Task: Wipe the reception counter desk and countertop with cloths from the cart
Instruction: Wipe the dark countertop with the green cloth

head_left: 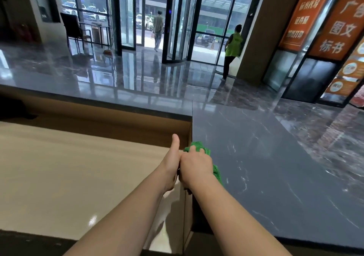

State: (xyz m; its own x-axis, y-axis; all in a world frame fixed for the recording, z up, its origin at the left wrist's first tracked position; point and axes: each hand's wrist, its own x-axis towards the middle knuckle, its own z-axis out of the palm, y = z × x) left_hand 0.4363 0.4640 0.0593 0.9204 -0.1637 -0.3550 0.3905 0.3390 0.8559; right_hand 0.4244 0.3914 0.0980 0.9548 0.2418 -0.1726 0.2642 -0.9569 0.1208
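Observation:
A green cloth (199, 146) lies bunched on the inner edge of the dark marble countertop (266, 167). My right hand (195, 167) grips it from above, and part of the cloth trails out under my wrist. My left hand (171, 161) is pressed against the right one, beside the counter's brown inner wall, with its thumb pointing straight up. The right hand hides its fingers. Below and to the left lies the lower beige desk surface (69, 167).
The raised countertop turns a corner and runs on to the left (98, 98). A dark object (11, 108) sits at the far left of the desk. Beyond are a glossy lobby floor, a chair (73, 29), glass doors, two people (233, 45) and orange signs (338, 19).

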